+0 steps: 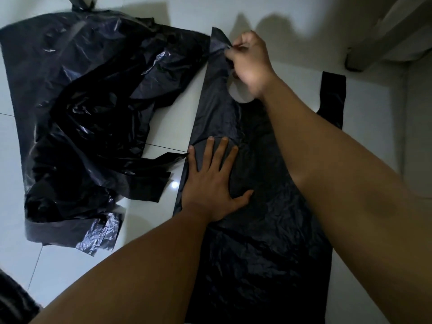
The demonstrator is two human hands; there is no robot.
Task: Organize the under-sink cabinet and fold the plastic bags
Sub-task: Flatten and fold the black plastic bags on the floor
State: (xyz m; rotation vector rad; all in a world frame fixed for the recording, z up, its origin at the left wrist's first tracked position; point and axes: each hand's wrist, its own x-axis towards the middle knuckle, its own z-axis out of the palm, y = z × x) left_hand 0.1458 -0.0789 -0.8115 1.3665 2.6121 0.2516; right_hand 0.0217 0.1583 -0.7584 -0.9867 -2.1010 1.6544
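Black plastic bag (261,230) lies spread flat on the white tiled floor (58,272), running from the bottom centre of the frame up towards the top centre. Your left hand (211,183) is fully open on it, fingers straight and fanned, palm pressing the bag's left edge near the middle of the frame. Your right hand (250,64), in the upper centre, has its fingers curled and pinches the bag's left handle strip (218,45). Its fingertips are blurred, so you cannot tell exactly how they grip. The right handle strip (333,94) lies flat at the right, and your right forearm covers part of the bag between the two strips.

A crumpled heap of black bags (77,118) fills the left of the frame, just beside the flat one. A dark shape (14,298) is cut off at the lower left corner. A pale structure with a dark foot (354,61) at the upper right is hard to make out.
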